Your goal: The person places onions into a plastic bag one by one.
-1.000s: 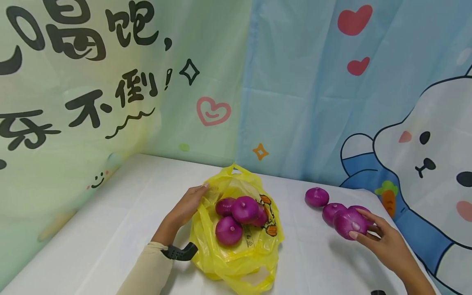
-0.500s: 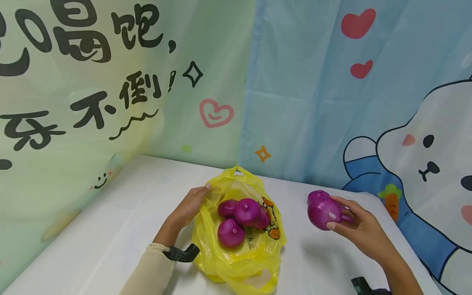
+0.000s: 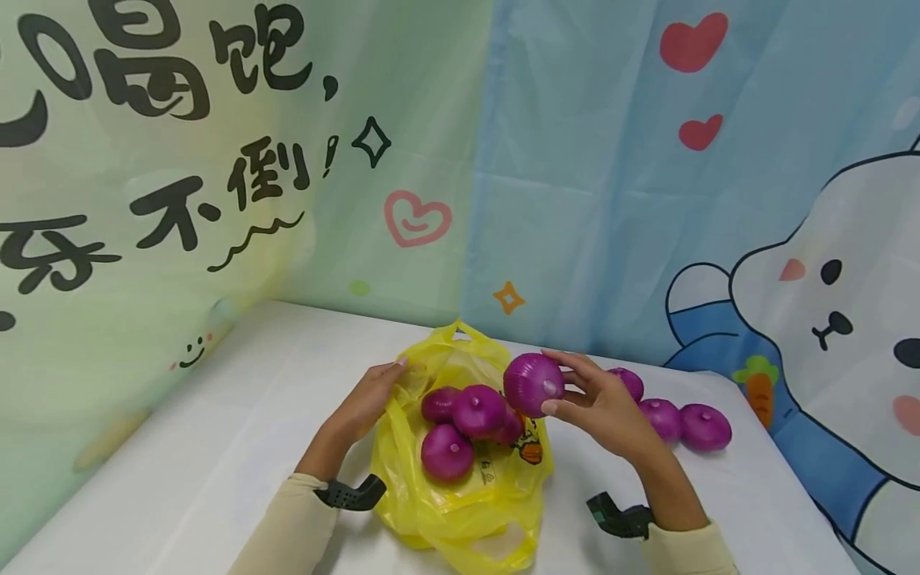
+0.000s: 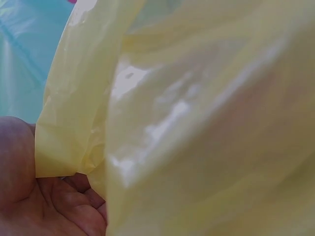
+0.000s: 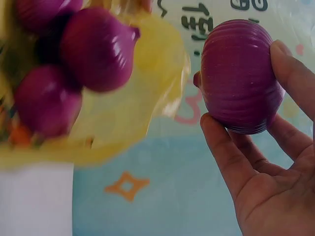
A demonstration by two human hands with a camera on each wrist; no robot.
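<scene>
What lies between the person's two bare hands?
In the head view: the crinkled yellow plastic bag, with round purple onions inside, then the single ridged purple onion held by the right hand.

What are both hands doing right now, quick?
Left hand: closed, holding the side of the crinkly yellow plastic bag.
Right hand: closed, holding up one shiny, round purple onion between thumb and fingers.

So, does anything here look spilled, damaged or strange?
Nothing stands out: the bag is crumpled, but I see no tear; four onions lie inside, three rest on the table, and the right hand holds another.
</scene>
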